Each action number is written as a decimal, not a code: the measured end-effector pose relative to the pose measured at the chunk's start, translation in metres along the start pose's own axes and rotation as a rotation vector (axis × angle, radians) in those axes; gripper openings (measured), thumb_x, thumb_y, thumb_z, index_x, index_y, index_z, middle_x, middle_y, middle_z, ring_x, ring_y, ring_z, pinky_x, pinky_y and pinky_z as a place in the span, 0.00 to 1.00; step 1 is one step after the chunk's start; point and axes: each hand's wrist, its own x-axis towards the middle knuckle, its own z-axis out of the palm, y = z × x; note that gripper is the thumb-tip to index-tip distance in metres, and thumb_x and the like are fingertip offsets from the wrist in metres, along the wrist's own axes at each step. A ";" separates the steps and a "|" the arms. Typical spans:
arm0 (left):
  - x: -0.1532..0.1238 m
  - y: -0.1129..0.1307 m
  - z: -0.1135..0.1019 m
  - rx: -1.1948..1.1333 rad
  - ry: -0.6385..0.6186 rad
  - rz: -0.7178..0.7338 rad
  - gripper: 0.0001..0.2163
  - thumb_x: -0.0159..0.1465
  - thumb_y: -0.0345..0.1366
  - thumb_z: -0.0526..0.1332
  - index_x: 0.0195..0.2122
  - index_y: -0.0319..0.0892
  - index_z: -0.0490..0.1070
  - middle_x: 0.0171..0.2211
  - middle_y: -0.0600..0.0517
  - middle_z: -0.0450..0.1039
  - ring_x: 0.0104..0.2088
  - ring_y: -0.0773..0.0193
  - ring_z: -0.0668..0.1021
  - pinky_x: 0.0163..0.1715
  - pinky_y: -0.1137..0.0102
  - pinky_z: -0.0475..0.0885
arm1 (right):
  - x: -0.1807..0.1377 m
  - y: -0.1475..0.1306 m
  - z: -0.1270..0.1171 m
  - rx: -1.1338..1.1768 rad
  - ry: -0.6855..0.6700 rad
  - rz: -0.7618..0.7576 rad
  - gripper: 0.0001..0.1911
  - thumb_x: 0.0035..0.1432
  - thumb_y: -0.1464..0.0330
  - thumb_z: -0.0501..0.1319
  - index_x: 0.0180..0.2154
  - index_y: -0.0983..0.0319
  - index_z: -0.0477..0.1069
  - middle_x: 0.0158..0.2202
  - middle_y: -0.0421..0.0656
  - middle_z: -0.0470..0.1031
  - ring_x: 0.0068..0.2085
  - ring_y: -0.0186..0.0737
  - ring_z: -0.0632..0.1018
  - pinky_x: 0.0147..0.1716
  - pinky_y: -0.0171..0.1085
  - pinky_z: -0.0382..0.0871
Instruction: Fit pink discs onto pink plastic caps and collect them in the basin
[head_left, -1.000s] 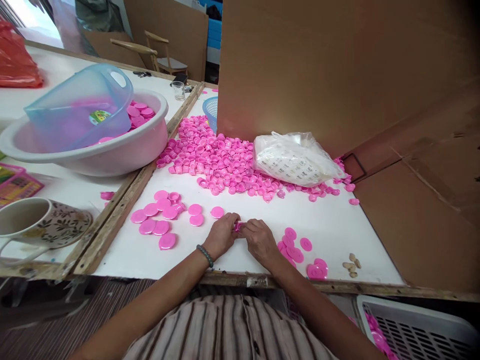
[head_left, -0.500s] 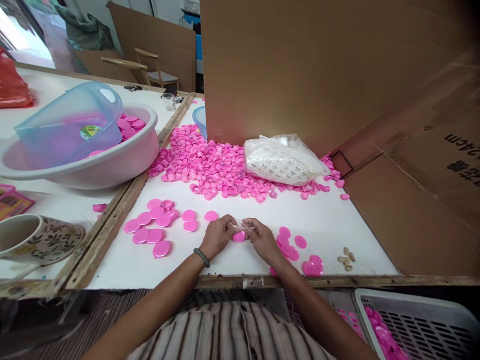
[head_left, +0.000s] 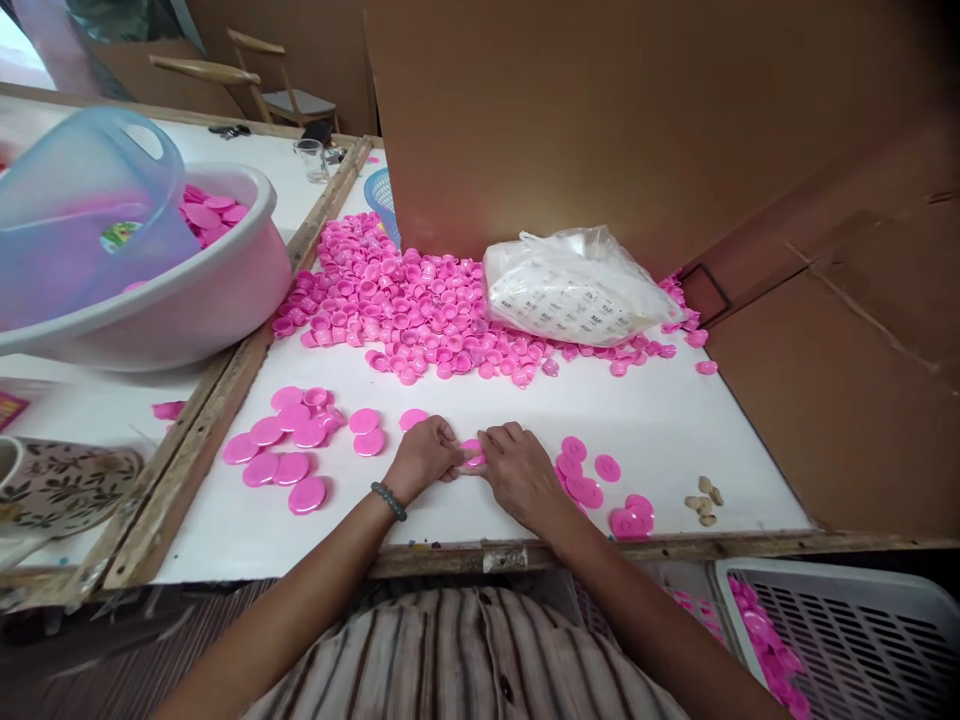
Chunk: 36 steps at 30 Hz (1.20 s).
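Small pink pc (head_left: 473, 453) is b/w the two hands, near the tbl's front edge, approx. mid-width; its exact shape is partly hidden by fingers. L hand (head_left: 424, 455) has thumb + fingers nearly closed, pinching the pc's L side; R hand (head_left: 520, 470), fingers curled, grips its R side. Grey bead bracelet (head_left: 388, 500) on L wrist.

Just L of the hands: flat pink discs (head_left: 261, 469), some overlapping, w/ a ring-like cup (head_left: 316, 398) among them. R of R hand: more discs w/ centre marks (head_left: 584, 491), then a few tan bits (head_left: 705, 503) nr the corner.

Farther back on the white tbl (head_left: 637, 410): big heap of pink cups (head_left: 420, 305), w/ clear plastic bag (head_left: 577, 290) on its R part, cardboard (head_left: 562, 120) behind. Far L, across the wood strip: basin (head_left: 247, 270) w/ blue tub (head_left: 67, 200) in it, floral mug (head_left: 71, 485) nearer. Below R: grey crate (head_left: 847, 580) w/ pink pcs.
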 end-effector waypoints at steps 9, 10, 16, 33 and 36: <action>0.008 0.002 -0.002 0.117 -0.030 -0.041 0.11 0.46 0.27 0.63 0.23 0.40 0.59 0.12 0.56 0.68 0.16 0.64 0.74 0.17 0.72 0.71 | 0.005 0.007 0.005 0.055 -0.052 -0.049 0.08 0.56 0.71 0.54 0.38 0.67 0.68 0.35 0.49 0.67 0.38 0.44 0.64 0.36 0.41 0.62; 0.007 0.001 -0.002 0.119 -0.023 -0.020 0.11 0.46 0.28 0.64 0.23 0.40 0.59 0.12 0.56 0.68 0.16 0.64 0.74 0.17 0.72 0.70 | 0.002 0.007 0.008 0.108 -0.011 -0.034 0.11 0.57 0.70 0.54 0.42 0.66 0.67 0.37 0.49 0.67 0.39 0.44 0.65 0.37 0.41 0.62; -0.003 -0.008 0.000 0.072 0.003 0.123 0.11 0.46 0.30 0.65 0.24 0.40 0.61 0.16 0.58 0.68 0.17 0.69 0.73 0.18 0.75 0.69 | -0.008 -0.001 0.010 0.272 0.080 -0.026 0.19 0.57 0.70 0.56 0.51 0.62 0.62 0.41 0.47 0.69 0.41 0.41 0.66 0.39 0.39 0.61; -0.005 0.001 0.006 0.130 -0.135 0.077 0.10 0.47 0.26 0.61 0.28 0.40 0.60 0.12 0.61 0.63 0.14 0.70 0.68 0.17 0.75 0.64 | -0.002 -0.005 0.001 0.175 -0.057 0.026 0.04 0.57 0.69 0.56 0.31 0.61 0.69 0.28 0.39 0.68 0.31 0.34 0.67 0.29 0.32 0.57; -0.013 0.004 0.005 0.416 -0.065 0.202 0.07 0.51 0.31 0.60 0.31 0.41 0.62 0.16 0.58 0.66 0.17 0.69 0.69 0.19 0.75 0.61 | -0.018 0.003 -0.002 0.229 0.051 0.108 0.08 0.58 0.66 0.56 0.40 0.60 0.69 0.32 0.41 0.71 0.36 0.36 0.69 0.33 0.33 0.60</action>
